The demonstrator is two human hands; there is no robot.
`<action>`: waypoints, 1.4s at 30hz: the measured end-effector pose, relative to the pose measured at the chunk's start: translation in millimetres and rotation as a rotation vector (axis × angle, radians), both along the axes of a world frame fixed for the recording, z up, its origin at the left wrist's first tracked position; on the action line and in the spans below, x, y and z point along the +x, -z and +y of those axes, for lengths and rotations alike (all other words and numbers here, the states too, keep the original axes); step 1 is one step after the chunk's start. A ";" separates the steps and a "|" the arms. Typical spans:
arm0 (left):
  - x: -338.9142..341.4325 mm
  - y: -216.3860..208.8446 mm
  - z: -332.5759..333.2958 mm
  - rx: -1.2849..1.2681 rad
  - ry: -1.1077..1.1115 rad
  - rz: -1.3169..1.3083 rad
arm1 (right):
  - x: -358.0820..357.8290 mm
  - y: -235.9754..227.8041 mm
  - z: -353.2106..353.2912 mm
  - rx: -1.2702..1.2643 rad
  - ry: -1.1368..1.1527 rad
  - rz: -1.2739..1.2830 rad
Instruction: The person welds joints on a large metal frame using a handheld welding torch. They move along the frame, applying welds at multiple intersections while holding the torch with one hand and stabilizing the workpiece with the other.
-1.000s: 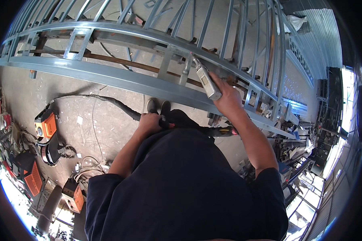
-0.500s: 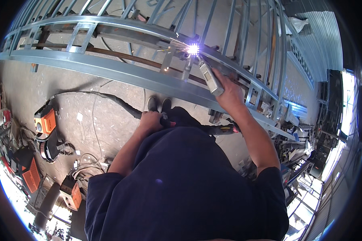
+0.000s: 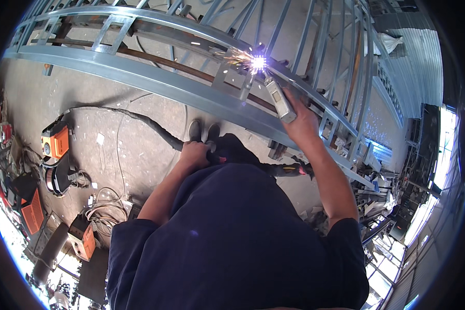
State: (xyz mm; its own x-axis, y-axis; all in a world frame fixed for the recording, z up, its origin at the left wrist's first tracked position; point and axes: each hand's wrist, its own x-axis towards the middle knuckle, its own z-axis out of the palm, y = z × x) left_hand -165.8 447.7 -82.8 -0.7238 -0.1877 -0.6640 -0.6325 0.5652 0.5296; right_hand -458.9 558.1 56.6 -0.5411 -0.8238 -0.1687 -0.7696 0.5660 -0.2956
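A: What had just changed at the steel frame?

B: A welding arc point(image 3: 258, 63) burned at the upper rail point(image 3: 168, 18), throwing sparks to the left; a second earlier there was no light there. The weld, it appeared, was under way.

A: Where was the torch?

B: The silver-grey welding torch point(image 3: 280, 101) was in the grasp of the right hand point(image 3: 301, 118), angled toward the glare, its tip just beside the arc. A short steel tube point(image 3: 246, 89) stood below the flash, toward the lower rail point(image 3: 139, 77).

A: And the other hand?

B: The left hand point(image 3: 195, 155) was clenched at the worker's waist, seemingly around a black-sheathed cable point(image 3: 155, 126), though its underside could not be seen.

A: The setting?

B: A concrete workshop floor point(image 3: 88, 124) strewn with scraps. An orange-and-black machine point(image 3: 56, 142) and coiled leads point(image 3: 106, 209) lay to the left; corrugated sheeting point(image 3: 421, 67) rose at far right.
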 end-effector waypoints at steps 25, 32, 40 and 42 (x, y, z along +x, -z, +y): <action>-30.6 18.9 46.8 -0.097 -0.086 -0.049 | -115.7 32.0 -99.9 0.212 -0.121 -1.406; -50.4 14.6 44.4 -0.080 -0.065 -0.145 | -122.6 44.5 -104.9 0.220 -0.127 -1.483; -58.3 9.9 40.2 -0.087 -0.053 -0.164 | -123.6 49.0 -106.2 0.204 -0.168 -1.491; -58.7 10.5 39.9 -0.078 -0.055 -0.173 | -123.2 46.6 -107.3 0.219 -0.160 -1.483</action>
